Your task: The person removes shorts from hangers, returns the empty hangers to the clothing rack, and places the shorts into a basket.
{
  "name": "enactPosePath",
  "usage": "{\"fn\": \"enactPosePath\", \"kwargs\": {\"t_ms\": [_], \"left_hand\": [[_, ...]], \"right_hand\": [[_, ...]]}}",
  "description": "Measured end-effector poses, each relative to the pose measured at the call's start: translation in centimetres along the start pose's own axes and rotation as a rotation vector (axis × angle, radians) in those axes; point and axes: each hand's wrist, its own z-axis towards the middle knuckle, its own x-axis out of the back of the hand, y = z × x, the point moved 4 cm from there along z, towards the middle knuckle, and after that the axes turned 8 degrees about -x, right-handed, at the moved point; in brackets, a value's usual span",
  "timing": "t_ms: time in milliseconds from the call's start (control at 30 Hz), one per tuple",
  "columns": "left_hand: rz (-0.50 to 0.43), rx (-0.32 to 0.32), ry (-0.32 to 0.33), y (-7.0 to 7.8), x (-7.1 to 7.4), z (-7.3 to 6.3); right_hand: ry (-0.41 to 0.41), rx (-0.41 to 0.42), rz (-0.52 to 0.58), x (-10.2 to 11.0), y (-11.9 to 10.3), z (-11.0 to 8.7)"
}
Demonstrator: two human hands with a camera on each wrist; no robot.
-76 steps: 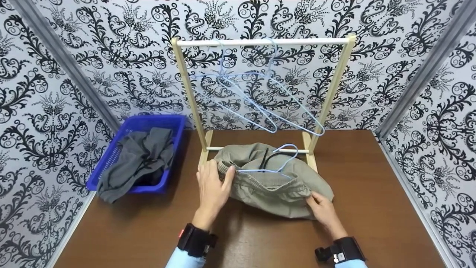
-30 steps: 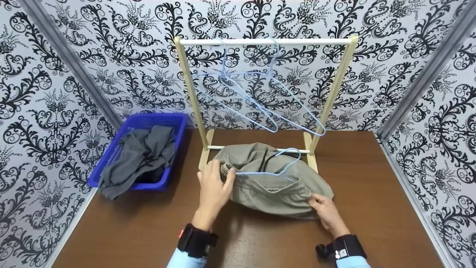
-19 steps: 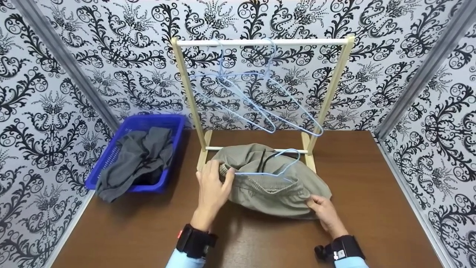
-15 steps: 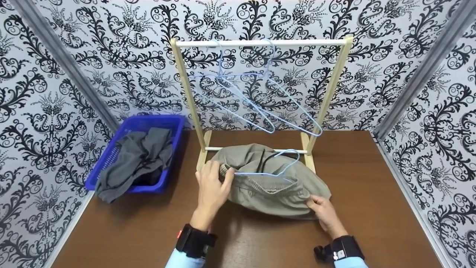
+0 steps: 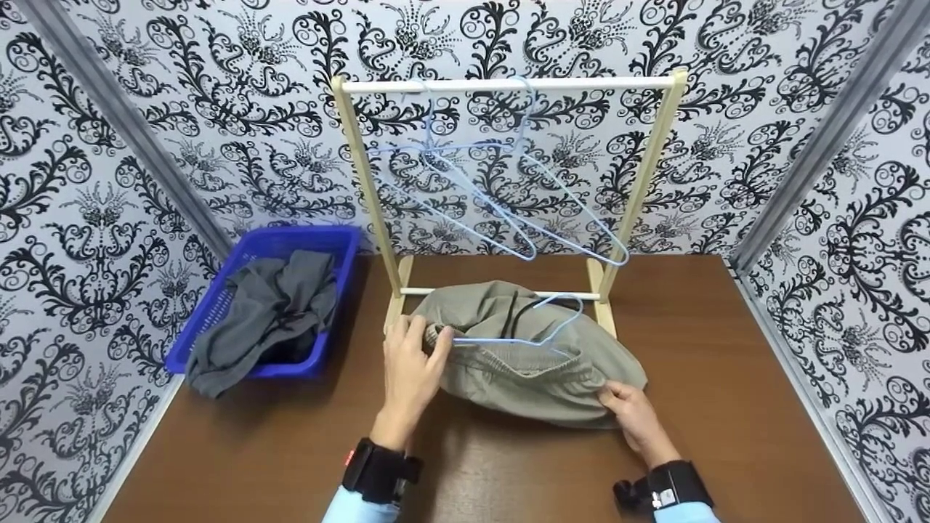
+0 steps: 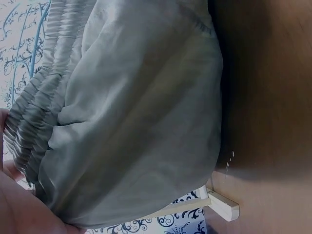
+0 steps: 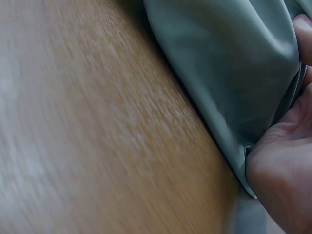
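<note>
A pair of olive-grey pants (image 5: 545, 396) with a gathered elastic waistband and black drawstring lies bunched on the table, waist opening upward. A light blue hanger (image 5: 501, 341) sits in that opening, its hook standing out above the cloth and its lower part hidden inside. My left hand (image 5: 410, 370) grips the left end of the waistband, thumb at the hanger's shoulder. At the right end my right hand (image 5: 636, 418) pinches the waistband between thumb and fingers. The left wrist view shows the ruffled waistband (image 6: 34, 117) at my fingers; the right wrist view shows the cloth (image 7: 219, 58) pinched.
Behind the pants stands a wooden rack (image 5: 650, 174) with two blue hangers (image 5: 570, 192) on its white top bar (image 5: 596, 84). On the left, a blue basket (image 5: 174, 356) holds dark grey clothing (image 5: 269, 305). Patterned walls enclose the brown table (image 5: 697, 327).
The hanger's hook has come slightly lower and leans more to the right than at first. My left hand has shifted a little left with the waistband; my right hand keeps its pinch.
</note>
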Motion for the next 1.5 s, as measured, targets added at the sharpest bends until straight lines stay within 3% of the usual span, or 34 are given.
{"fn": "enactPosePath", "kwargs": {"t_ms": [133,533,733,1067,1500], "left_hand": [[-0.017,-0.004,0.017,-0.2,0.0,-0.1],[-0.007,0.065,-0.002,-0.7,0.2,0.1],[-0.03,0.079,0.013,-1.0,0.1,0.2],[-0.025,0.167,0.016,-1.5,-0.1,0.1],[-0.041,0.254,0.07,-2.1,-0.4,0.0]], "right_hand": [[-0.012,0.007,0.001,0.0,-0.1,-0.1],[-0.007,0.029,-0.019,0.0,0.1,-0.1],[0.038,0.004,-0.054,0.1,0.3,-0.1],[0.074,-0.075,-0.055,0.3,0.5,-0.1],[0.049,-0.063,-0.049,0.1,0.3,-0.1]]}}
